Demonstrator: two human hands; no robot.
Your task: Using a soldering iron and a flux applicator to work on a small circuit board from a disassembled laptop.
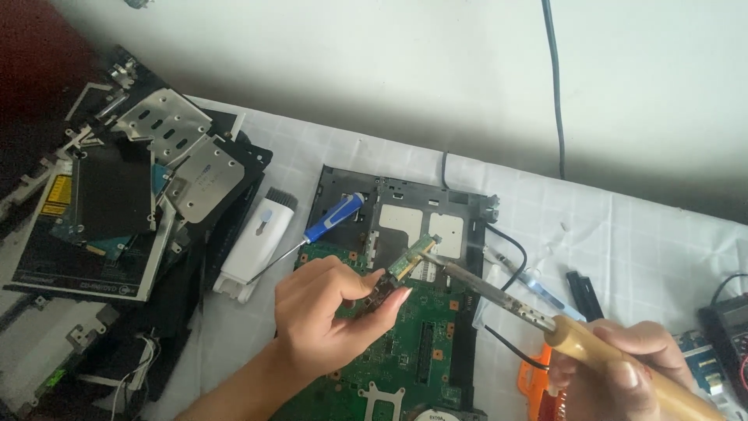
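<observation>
Surface: white checked cloth [654, 234] is covering a table set against a pale wall, with a dark cable [555, 86] hanging down it.
Left hand: the left hand [327, 312] is pinching a small green circuit board strip [409, 257] between thumb and fingertips, lifting it tilted above the work.
Right hand: the right hand [623, 374] is gripping the wooden handle of a soldering iron with metal shaft [506, 300], its tip touching the strip's upper end.
Below the hands: a large green laptop motherboard [413, 351] is lying in a black plastic laptop base [405, 203].
Beside them: a blue-handled screwdriver [327, 222] is resting across the base's left edge, next to a white plastic brush tool [257, 242].
Left edge: a pile of dismantled laptop parts and silver metal brackets [140, 179] is crowding the corner.
Right edge: an orange tool [538, 374] is showing just beside the right hand.
</observation>
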